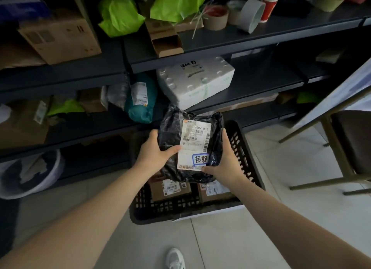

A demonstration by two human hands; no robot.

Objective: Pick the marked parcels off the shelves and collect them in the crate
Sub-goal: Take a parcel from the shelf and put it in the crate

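- Your left hand (154, 156) grips the left edge of a black, crinkled plastic-wrapped parcel (170, 132), with the thumb laid across its top face and the fingers wrapped round the edge.
- Your right hand (224, 164) clasps the parcel's right edge, the thumb pressing the lower corner of its white printed shipping label (194, 140).
- A blue-bordered handwritten sticker (200, 159) sits at the label's lower right, just beside that thumb.
- You hold the parcel label-up, directly above the black slatted plastic crate (170, 207) on the pale tiled floor.
- Inside the crate, under the parcel, two brown cardboard boxes (170, 189) with white labels lie side by side.
- Beyond the crate's far rim stands dark metal shelving (241, 40), holding a white foam box (195, 80) and, left of it, a teal bagged parcel (140, 106).
- Higher above the crate, bright green plastic bags (120, 14) and rolls of tape (217, 18) crowd the top shelf.
- In front of the crate's near wall, a white sneaker (175, 258) shows.
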